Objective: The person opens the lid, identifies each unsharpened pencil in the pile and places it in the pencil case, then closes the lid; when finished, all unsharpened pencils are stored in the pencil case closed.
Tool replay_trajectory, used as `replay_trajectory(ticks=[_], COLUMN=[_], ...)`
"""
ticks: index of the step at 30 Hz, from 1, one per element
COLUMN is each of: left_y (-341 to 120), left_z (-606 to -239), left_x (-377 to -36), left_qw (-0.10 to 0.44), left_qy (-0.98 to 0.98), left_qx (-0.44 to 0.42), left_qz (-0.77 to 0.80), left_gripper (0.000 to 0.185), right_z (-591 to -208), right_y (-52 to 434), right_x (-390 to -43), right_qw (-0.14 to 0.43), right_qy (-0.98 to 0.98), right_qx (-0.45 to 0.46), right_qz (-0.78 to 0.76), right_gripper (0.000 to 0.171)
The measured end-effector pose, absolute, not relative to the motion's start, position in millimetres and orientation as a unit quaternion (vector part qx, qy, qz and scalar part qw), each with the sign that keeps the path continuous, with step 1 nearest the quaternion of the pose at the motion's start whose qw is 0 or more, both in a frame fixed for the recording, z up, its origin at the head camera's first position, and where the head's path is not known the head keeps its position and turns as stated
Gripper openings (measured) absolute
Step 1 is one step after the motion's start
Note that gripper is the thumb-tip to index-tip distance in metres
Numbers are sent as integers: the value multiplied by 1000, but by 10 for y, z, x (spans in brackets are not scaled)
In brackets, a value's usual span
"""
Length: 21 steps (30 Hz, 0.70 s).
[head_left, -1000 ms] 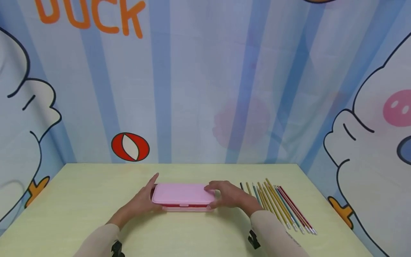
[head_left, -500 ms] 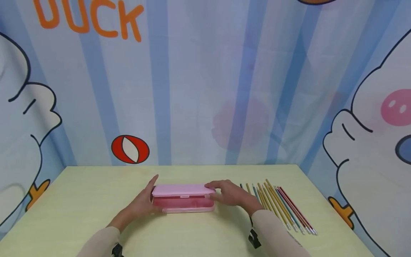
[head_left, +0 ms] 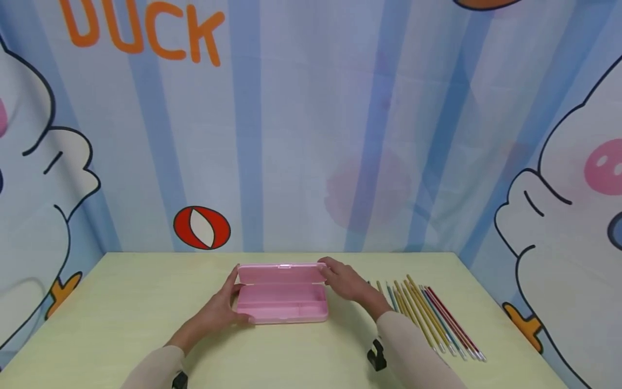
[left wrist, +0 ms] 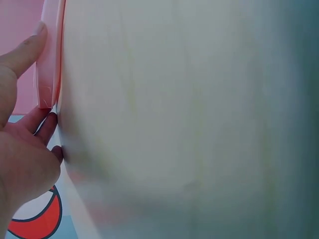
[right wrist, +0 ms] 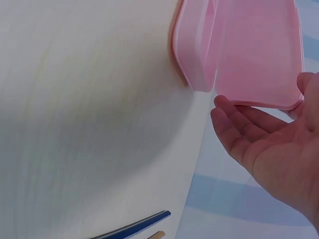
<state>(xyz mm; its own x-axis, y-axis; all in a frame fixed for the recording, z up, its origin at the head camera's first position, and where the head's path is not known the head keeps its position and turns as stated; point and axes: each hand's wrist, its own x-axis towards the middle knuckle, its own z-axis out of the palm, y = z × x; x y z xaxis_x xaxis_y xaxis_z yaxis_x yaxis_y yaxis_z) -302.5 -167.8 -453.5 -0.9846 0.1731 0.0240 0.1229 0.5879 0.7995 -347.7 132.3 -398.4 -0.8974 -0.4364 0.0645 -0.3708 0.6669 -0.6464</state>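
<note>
A pink plastic pencil case (head_left: pixel 272 314) lies on the table with its lid (head_left: pixel 282 275) raised at the back. Inside the tray, a divider shows and no pencils are visible. My left hand (head_left: pixel 220 310) grips the left end of the base, thumb on the front rim; in the left wrist view its fingers (left wrist: pixel 47 127) reach around the end. With my right hand (head_left: pixel 344 280) I hold the lid by its right edge. The right wrist view shows the thumb (right wrist: pixel 304 82) at the lid's edge and the other fingers along its side and behind it.
Several pencils (head_left: pixel 423 310) in yellow, blue and dark red lie side by side to the right, near my right forearm. The pale yellow table (head_left: pixel 160 286) ends at a printed curtain (head_left: pixel 291 135), with more curtain on both sides.
The lid has swung from nearly closed to upright, tilted back, exposing the tray. My right hand has moved up and back with it, while the left hand has stayed on the case's left end.
</note>
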Motion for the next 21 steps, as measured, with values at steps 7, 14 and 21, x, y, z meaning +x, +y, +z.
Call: replay_trajectory(ticks=[7,14,21], left_y=[-1690,-1669,-1706], left_z=[-4547,-4556,-4478], left_x=[-3024,-3001,-3023], left_qw=[13,5,28], left_qy=[888,887,905], left_qx=[90,89,122], left_qz=[450,453,408], left_gripper=[122,120,105], right_z=[-3966,-3983,-4061], right_y=[1227,1198,1204], right_x=[-3591,-3654,-3682], right_qw=[43,7,21], right_qy=[905,918,904], right_qx=[-144,-96,-88], right_qz=[-397,-384,-418], right_gripper=[40,40,46])
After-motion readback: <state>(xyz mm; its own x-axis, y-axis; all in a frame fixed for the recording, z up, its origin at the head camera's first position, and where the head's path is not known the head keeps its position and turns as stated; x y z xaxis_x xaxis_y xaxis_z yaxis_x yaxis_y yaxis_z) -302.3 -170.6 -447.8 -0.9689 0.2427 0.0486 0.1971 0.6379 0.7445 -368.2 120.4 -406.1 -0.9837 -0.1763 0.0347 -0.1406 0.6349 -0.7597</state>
